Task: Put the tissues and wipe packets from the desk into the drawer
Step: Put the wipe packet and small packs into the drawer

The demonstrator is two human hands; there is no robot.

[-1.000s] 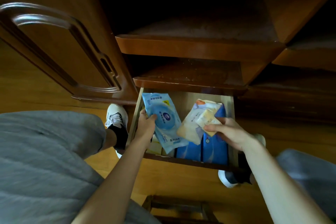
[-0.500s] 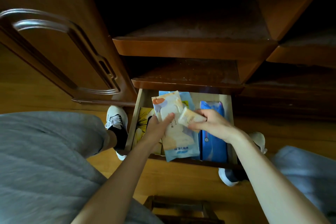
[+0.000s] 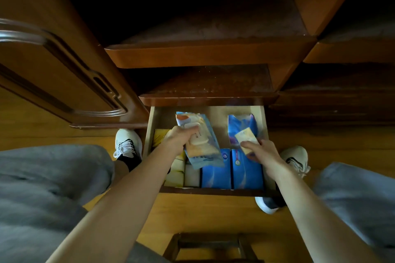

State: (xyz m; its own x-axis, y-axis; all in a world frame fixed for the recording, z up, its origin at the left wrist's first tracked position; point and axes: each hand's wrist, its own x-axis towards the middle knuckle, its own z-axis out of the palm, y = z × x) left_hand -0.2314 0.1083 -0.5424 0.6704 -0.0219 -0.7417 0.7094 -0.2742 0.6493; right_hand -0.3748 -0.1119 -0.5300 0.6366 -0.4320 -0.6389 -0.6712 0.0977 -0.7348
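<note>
Open wooden drawer (image 3: 261,126) pulled out below the dark shelves (image 3: 209,53) of a brown cabinet, seen from above between two knees in grey trousers (image 3: 42,188). Left hand (image 3: 178,140) inside the drawer, fingers (image 3: 189,129) curled around the pale wipe packet (image 3: 201,145) with orange corner and white flap lid; packet held tilted, upper end toward the drawer's back, lower blue end overlapping the front row of packs. Right hand (image 3: 259,151) over the right half, fingers pinching a small yellowish tissue pack (image 3: 245,137) by its near end, thumb underneath probably, though hidden. That small pack lying across a blue patterned packet (image 3: 241,126) at the drawer's back right. Front row along the near wall: two blue tissue packs (image 3: 233,175) side by side, then a whitish pack (image 3: 191,175) and a pale yellow pack (image 3: 174,174) toward the left. Another yellow item (image 3: 159,137) against the left wall, partly covered by the left wrist. All of these packets within the drawer's walls; none visible outside it. White sneakers (image 3: 127,143) on the wooden floor (image 3: 192,215) at either side of the drawer, right one partly behind the forearm. Carved cabinet door (image 3: 53,70) standing open at left. Top of a wooden stool (image 3: 211,245) at the bottom edge, near the front of the drawer.
</note>
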